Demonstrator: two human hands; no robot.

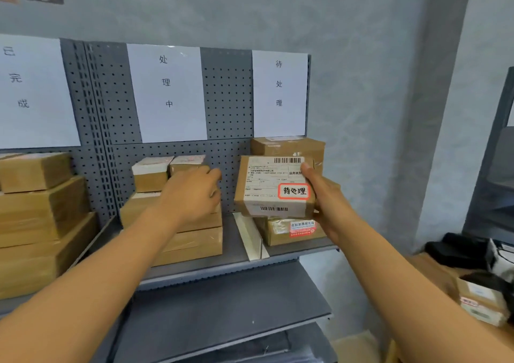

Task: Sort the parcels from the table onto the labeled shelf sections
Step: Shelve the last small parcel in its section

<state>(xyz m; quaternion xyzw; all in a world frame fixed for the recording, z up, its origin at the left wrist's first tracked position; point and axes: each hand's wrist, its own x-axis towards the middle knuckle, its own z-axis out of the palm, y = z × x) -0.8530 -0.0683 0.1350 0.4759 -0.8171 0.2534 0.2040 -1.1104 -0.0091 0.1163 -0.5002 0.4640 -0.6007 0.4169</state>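
My right hand [326, 198] grips a brown parcel [272, 187] by its right side. Its white shipping label carries a red-framed sticker reading 待处理. I hold it in front of the right shelf section, under the 待处理 sign [279, 93], just above a parcel [292, 230] lying there; another box [289, 147] stands behind. My left hand [192, 193] reaches into the middle section under the 处理中 sign [167, 93]. It lies over the stacked parcels [192, 244] with fingers bent, hiding what is under the palm.
The grey pegboard shelf [236, 257] has a white divider [251, 237] between its middle and right sections. Large brown boxes [41, 218] fill the left section under the 已完成 sign [33, 90]. A lower shelf [222, 307] juts out. A table at the right holds another parcel [481, 301].
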